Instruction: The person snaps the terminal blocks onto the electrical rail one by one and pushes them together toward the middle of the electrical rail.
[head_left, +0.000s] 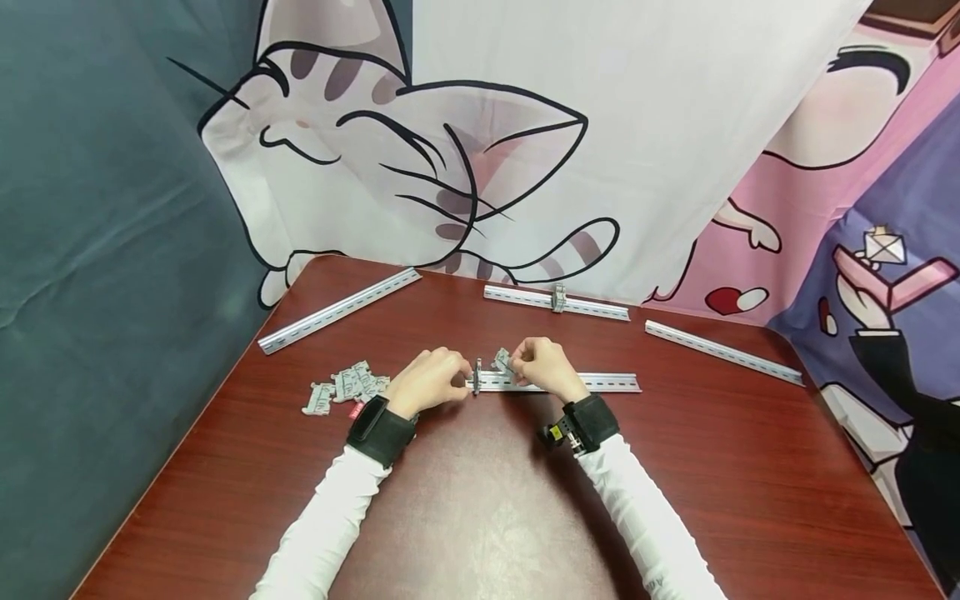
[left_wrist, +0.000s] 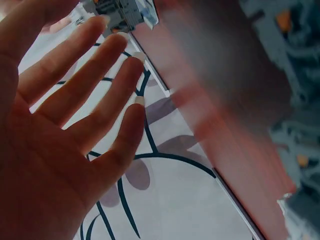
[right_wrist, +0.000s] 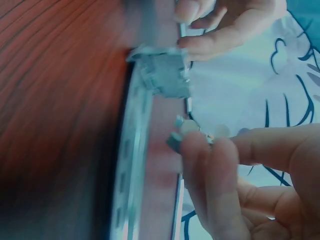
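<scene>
A slotted metal DIN rail (head_left: 611, 382) lies across the table in front of me. One grey terminal block (head_left: 477, 377) stands upright at its left end. Beside that block is my left hand (head_left: 429, 382), its fingertips right at the block's edge in the right wrist view. The fingers (left_wrist: 102, 95) look extended and spread in the left wrist view. My right hand (head_left: 546, 367) pinches another grey terminal block (head_left: 501, 360) between thumb and fingers, above the rail and to the right of the standing block. Fingertips hide part of the pinched block (right_wrist: 175, 142).
Several loose grey terminal blocks (head_left: 347, 385) lie left of my left hand, with a small red piece (head_left: 356, 410) by them. Further rails lie at the back left (head_left: 341, 312), the back (head_left: 517, 294) and the right (head_left: 723, 352). The back rail carries a block (head_left: 558, 298).
</scene>
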